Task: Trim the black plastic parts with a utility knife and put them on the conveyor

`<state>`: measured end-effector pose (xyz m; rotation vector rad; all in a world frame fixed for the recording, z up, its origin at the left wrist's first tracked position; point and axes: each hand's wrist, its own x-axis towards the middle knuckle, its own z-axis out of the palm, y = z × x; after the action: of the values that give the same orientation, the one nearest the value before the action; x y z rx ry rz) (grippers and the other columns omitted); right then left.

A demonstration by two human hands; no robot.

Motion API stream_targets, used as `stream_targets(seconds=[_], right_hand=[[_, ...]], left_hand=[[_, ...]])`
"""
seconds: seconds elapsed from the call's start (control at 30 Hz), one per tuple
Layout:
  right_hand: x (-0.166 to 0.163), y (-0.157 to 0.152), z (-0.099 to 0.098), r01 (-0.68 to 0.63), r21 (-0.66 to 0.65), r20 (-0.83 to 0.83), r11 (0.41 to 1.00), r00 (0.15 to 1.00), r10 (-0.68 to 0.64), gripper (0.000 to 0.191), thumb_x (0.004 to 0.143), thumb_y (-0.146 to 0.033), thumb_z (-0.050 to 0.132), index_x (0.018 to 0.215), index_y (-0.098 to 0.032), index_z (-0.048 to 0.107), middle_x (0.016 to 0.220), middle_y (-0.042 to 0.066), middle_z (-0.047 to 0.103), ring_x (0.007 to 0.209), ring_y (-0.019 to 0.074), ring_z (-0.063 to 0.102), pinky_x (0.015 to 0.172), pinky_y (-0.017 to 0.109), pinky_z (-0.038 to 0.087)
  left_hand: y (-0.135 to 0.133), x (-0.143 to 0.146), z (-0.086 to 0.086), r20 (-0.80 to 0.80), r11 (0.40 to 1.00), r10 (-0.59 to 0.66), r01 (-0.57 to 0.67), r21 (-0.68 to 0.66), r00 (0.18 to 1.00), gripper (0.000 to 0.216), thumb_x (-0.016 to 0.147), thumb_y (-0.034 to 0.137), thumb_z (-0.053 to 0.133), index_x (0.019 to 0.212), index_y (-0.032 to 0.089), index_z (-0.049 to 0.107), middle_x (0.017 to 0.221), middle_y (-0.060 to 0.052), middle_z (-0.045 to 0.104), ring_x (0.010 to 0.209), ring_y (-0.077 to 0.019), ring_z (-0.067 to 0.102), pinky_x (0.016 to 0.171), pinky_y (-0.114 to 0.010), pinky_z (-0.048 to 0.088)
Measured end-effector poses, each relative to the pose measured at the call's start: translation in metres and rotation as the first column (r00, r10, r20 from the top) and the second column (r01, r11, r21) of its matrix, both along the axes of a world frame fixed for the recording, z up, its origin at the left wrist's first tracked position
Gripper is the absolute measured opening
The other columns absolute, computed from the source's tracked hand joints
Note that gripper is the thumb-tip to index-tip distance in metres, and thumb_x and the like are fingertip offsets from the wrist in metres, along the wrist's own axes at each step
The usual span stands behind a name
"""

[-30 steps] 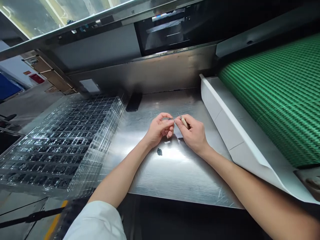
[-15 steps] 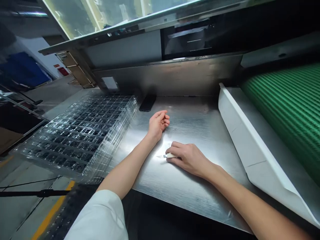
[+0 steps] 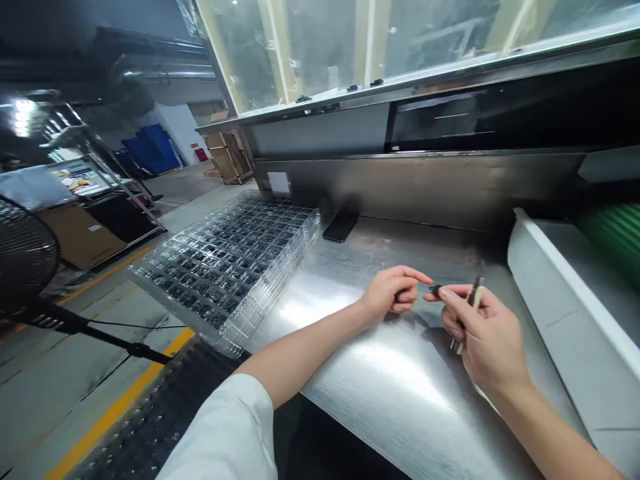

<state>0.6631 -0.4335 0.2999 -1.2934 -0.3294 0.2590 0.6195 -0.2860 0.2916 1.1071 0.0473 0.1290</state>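
Observation:
My left hand (image 3: pixel 393 293) is over the metal work surface (image 3: pixel 360 380), its fingers curled round a small black part (image 3: pixel 400 295) and its index finger stretched to the right. Facing it, my right hand (image 3: pixel 487 333) is closed, with another small black part (image 3: pixel 435 290) pinched at the thumb and fingertips. A slim white-handled knife (image 3: pixel 477 297) is also tucked in my right hand, pointing up between the fingers. The left index fingertip is close beside the pinched part; whether they touch I cannot tell.
Stacked clear plastic trays (image 3: pixel 265 310) with black parts stand on the left. A dark phone (image 3: pixel 341 227) lies by the back wall. To the right are a white guard (image 3: pixel 565 287) and a green ribbed belt (image 3: pixel 617 233). A fan (image 3: pixel 25 260) stands far left.
The view has swung left. My right hand has lifted and turned from the surface, knife still in it, and now pinches a black part. My left hand has come beside it.

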Motion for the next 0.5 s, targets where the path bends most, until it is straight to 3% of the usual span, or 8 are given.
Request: stream_targets(seconds=[0.07,0.17,0.23,0.33,0.5], right_hand=[[-0.002,0.001,0.005,0.001,0.051,-0.091,0.999,0.996,0.003,0.06,0.054,-0.055,0.101,0.083,-0.017,0.065,0.063,-0.002,0.054,0.045,0.0064,0.034,0.039,0.018,0.025],[-0.006,0.001,0.01,-0.016,0.067,-0.227,0.998,0.973,0.031,0.063,0.046,-0.05,0.106,0.083,-0.016,0.067,0.056,-0.008,0.036,0.047,0.006,0.031,0.037,0.015,0.025],[-0.007,0.001,0.01,-0.03,0.063,-0.283,0.998,0.958,0.047,0.066,0.042,-0.049,0.107,0.084,-0.016,0.067,0.058,-0.008,0.036,0.048,0.0053,0.029,0.035,0.014,0.025],[-0.005,0.002,0.008,-0.058,0.053,-0.304,0.997,0.95,0.071,0.067,0.041,-0.051,0.107,0.083,-0.015,0.068,0.061,-0.007,0.036,0.049,0.0047,0.027,0.033,0.013,0.025],[-0.001,0.004,0.002,-0.1,0.054,-0.29,0.994,0.951,0.111,0.064,0.044,-0.052,0.107,0.08,-0.016,0.068,0.061,-0.007,0.035,0.049,0.0046,0.027,0.033,0.012,0.026]], left_hand=[[-0.006,-0.003,0.0,0.077,0.995,-0.016,0.009,0.097,0.997,0.03,0.084,0.035,0.07,0.103,0.013,0.067,0.057,0.007,0.037,0.049,-0.0073,0.026,0.05,-0.023,0.02],[-0.011,-0.008,-0.001,0.191,0.953,0.027,-0.083,0.291,0.981,0.038,0.089,0.04,0.072,0.116,0.013,0.069,0.062,0.005,0.045,0.057,-0.0092,0.035,0.057,-0.025,0.027],[-0.011,-0.01,-0.002,0.228,0.921,0.077,-0.157,0.358,0.971,0.036,0.091,0.04,0.071,0.116,0.013,0.07,0.066,0.003,0.049,0.062,-0.0101,0.039,0.061,-0.026,0.03],[-0.012,-0.009,-0.003,0.24,0.938,0.084,-0.158,0.307,0.967,0.039,0.089,0.045,0.072,0.111,0.013,0.069,0.069,0.002,0.052,0.062,-0.0099,0.04,0.061,-0.026,0.031],[-0.015,-0.006,-0.004,0.231,0.993,-0.028,0.001,0.116,0.972,0.057,0.083,0.062,0.076,0.109,0.014,0.061,0.058,0.007,0.041,0.054,-0.0089,0.035,0.054,-0.025,0.024]])
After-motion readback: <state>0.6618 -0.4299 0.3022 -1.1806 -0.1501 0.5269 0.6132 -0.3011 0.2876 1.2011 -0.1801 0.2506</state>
